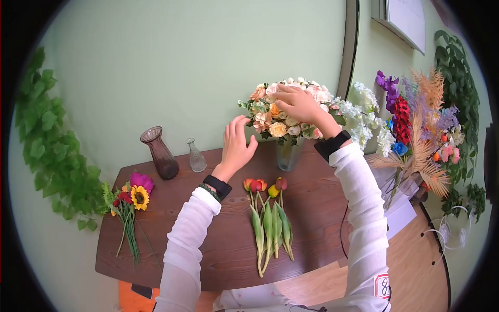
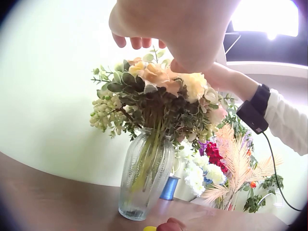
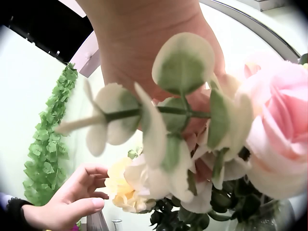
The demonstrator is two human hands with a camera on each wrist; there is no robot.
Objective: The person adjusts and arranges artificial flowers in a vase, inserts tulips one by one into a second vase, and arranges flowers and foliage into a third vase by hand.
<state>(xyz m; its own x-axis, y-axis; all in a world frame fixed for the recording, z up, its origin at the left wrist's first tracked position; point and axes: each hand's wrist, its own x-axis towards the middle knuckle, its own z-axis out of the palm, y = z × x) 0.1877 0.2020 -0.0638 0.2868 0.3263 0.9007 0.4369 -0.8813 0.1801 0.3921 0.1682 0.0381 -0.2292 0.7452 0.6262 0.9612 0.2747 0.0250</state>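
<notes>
A bouquet of cream, peach and pink flowers stands in a ribbed clear glass vase. Over the top of the blooms lies my right hand, its fingers extended towards the left; in the right wrist view, leaves and petals partly cover that hand. At the bouquet's left side is my left hand, fingers loosely bent, thumb apart, holding nothing. Whether its fingertips touch the outer flowers I cannot tell.
Several tulips lie at the front of the brown table. To the left are a purple vase, a small clear vase and a sunflower bunch. A blue spool stands behind the bouquet vase; more flowers are at right.
</notes>
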